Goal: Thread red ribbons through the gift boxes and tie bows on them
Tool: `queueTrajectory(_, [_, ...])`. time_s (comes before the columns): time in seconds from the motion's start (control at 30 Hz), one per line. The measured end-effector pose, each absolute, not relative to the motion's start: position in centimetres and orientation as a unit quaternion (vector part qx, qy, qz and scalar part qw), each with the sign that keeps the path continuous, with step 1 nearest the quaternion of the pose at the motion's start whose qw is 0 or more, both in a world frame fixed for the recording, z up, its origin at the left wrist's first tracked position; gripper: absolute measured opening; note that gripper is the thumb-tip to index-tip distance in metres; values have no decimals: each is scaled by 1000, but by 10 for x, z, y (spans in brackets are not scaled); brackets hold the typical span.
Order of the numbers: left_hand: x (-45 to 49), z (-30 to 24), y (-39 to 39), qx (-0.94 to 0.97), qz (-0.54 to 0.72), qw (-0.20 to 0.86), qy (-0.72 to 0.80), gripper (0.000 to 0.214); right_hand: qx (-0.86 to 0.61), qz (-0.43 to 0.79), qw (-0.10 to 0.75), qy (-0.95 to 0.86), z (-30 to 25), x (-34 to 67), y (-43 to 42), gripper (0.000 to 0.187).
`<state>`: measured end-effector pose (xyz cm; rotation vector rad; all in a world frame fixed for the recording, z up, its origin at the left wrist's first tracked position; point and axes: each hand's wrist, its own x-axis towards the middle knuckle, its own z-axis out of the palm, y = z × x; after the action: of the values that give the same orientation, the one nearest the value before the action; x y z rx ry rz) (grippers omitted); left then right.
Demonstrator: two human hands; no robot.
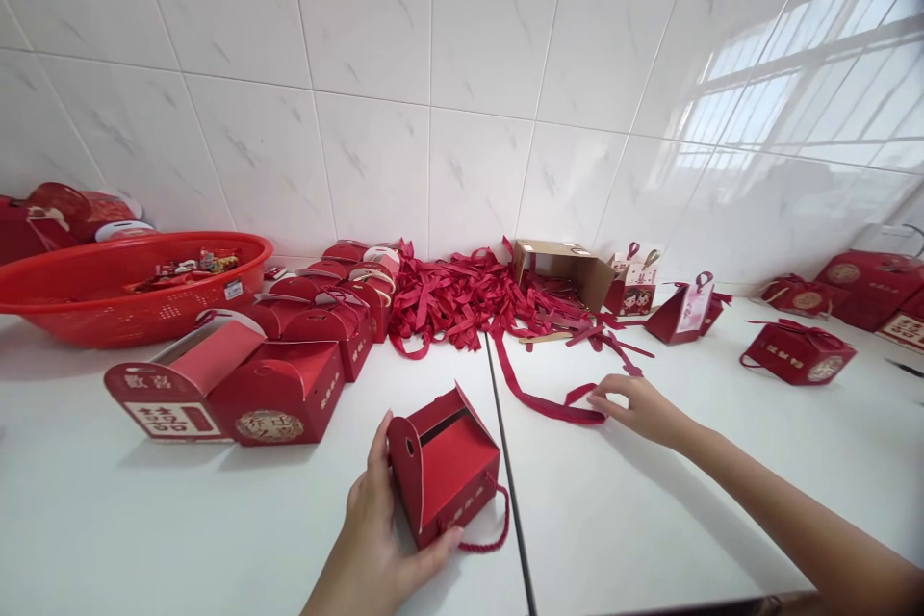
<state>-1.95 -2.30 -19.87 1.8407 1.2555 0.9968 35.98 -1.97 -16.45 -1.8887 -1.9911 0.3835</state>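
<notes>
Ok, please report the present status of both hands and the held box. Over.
Left hand holding red box. Right hand pinching red ribbon. Loose ribbon pile beyond both hands, not between them.

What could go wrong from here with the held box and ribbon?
The ribbon in the right hand runs back toward the ribbon pile; pulling might drag others along.

The box in the left hand shows a dark gap on top; a hard squeeze might widen it.

Our left grip [373, 522] clasps a red candy box [456, 452]; our right grip [639, 409] pinches a red ribbon [543, 406], with a ribbon heap [454, 294] beyond.
</notes>
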Motion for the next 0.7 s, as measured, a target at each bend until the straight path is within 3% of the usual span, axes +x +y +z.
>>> queueTrajectory(0.17, [-20, -198, -24, 705, 382, 349, 486, 104, -637, 70, 225, -734, -164, 333, 3, 24])
queueTrajectory(0.4, [-20, -197, -24, 707, 363, 338, 504, 105, -717, 90, 177, -669, -164, 271, 85, 38])
queueTrajectory(0.53, [-23, -201, -24, 708, 374, 344, 490, 105, -747, 125, 111, -644, -171, 254, 122, 30])
queueTrajectory(0.7, [-26, -204, -24, 708, 376, 343, 490, 106, -729, 148, 69, -665, -170, 263, 100, 23])
